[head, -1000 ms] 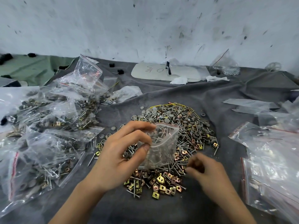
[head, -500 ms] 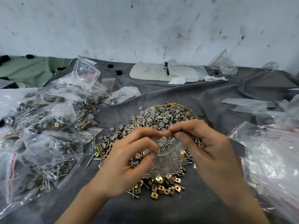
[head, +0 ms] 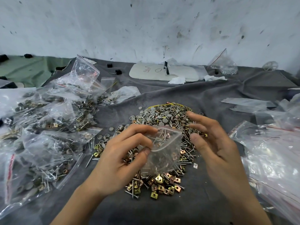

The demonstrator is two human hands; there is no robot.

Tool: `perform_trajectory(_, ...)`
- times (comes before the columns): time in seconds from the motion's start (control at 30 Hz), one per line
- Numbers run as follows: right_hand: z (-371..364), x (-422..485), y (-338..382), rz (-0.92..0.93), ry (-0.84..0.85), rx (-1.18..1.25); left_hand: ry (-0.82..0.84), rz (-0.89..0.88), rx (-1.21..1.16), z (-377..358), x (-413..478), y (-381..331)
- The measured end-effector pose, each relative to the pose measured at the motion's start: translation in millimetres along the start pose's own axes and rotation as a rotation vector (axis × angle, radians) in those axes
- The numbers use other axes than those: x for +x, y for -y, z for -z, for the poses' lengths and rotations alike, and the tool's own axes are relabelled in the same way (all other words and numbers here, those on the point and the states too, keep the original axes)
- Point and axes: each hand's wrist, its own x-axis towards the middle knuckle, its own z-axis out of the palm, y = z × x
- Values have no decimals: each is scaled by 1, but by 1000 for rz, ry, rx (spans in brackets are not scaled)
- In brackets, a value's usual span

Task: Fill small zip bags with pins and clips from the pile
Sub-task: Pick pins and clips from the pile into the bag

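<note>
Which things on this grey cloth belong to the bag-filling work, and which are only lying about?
For the job: small clear zip bag, pinched by the left hand; open right hand; pile of steel pins, grey caps and brass square clips; filled clear bags at left; empty clear bags at right.
Lying about: white oval board with writing; crumpled white paper; small black blocks.
</note>
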Motion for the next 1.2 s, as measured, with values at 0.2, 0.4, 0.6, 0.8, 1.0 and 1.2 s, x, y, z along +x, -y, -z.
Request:
perform_trajectory(0.2,0,-28,-57,-385,225,-525,-64,40,21,8,-2,7)
perform_trajectory(0.4,-8,-49,-84,-435,341,-680,-67,51,19,9,-2,9)
perform_trajectory(0.6,-14,-56,-84,-369,293,-679,-81,43,25,10,-3,11)
perform_trajectory(0.8,-11,-60,-87,-309,184,-557,-73,46,30,11,-5,11)
perform_trajectory(1.0,-3,-48,-62,-330,-17,-267,-56,40,38,11,-6,9)
perform_trajectory(1.2,1,-13,26,136,-107,-66,21,-50,10,2,0,-2)
